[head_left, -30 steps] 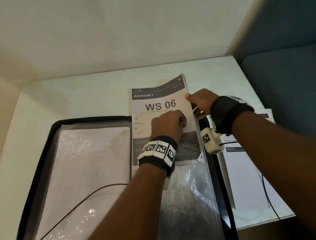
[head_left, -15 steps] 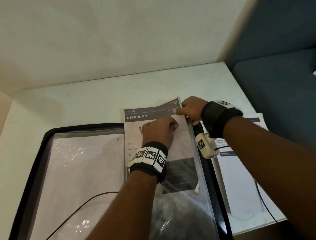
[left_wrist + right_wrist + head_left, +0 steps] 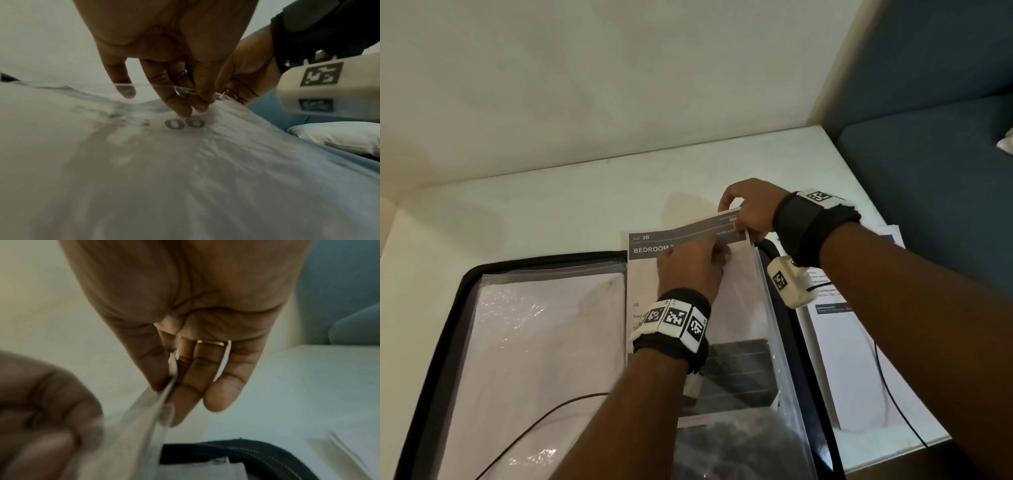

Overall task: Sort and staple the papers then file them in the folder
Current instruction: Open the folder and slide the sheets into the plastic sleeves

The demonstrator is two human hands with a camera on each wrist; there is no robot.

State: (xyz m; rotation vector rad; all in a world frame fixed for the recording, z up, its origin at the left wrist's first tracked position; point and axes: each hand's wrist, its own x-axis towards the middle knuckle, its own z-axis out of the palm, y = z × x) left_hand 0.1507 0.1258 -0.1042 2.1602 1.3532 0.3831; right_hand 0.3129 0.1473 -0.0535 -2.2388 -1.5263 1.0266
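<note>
Atop the folder [image 3: 441, 342], both hands' fingers [image 3: 726, 202] pinch a "BEDROOM" sheet [image 3: 739, 308] marked "3B", "06".

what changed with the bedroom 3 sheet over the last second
The Bedroom 3 sheet has slid further down into the clear plastic sleeve: the "WS 06" heading, exposed a second ago, now lies under the plastic. The right hand has shifted to the sheet's top right corner. The left hand still pinches the sleeve's mouth; the black folder stays open.
</note>
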